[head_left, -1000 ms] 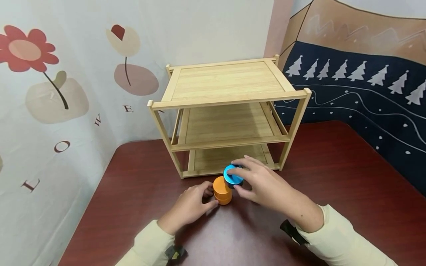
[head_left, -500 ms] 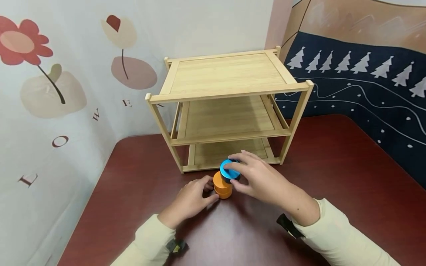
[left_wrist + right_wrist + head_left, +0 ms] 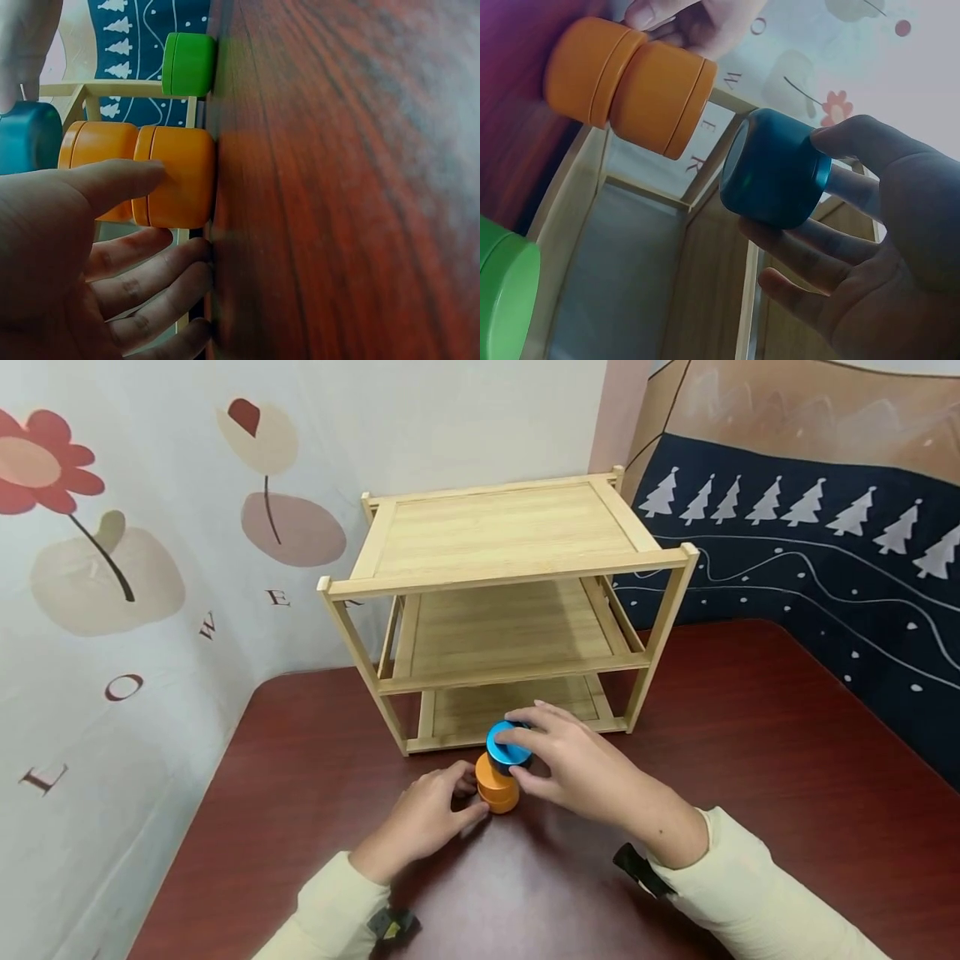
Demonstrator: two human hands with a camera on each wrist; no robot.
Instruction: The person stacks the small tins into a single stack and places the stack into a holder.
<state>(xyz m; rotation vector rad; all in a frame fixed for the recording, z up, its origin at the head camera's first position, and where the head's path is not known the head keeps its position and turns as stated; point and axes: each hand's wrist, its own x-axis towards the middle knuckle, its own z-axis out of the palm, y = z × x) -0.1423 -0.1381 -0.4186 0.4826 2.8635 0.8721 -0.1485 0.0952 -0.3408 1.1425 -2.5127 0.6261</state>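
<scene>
The right hand (image 3: 588,768) pinches the blue jar (image 3: 776,169) between its thumb and fingers, the other fingertips loosely bent below. The left hand (image 3: 426,817) is spread in a loose C, thumb on one side of the orange stack and fingers on the other; whether it touches the stack I cannot tell. The stack is two jars: the lower orange jar (image 3: 180,187) upright on the worktop (image 3: 787,743), the upper orange jar (image 3: 660,97) on top of it. The blue jar is above the upper one, off to its right, with a gap between them. A green jar (image 3: 191,64), hidden from the head view, stands to the right of the stack.

Just behind, a wooden rack (image 3: 502,531) of three tiers backs the jars. The worktop is dark reddish wood, glossy in front. Beyond, the left wall (image 3: 172,468) bears printed flowers and letters; white trees (image 3: 765,502) line a dark panel on the right.
</scene>
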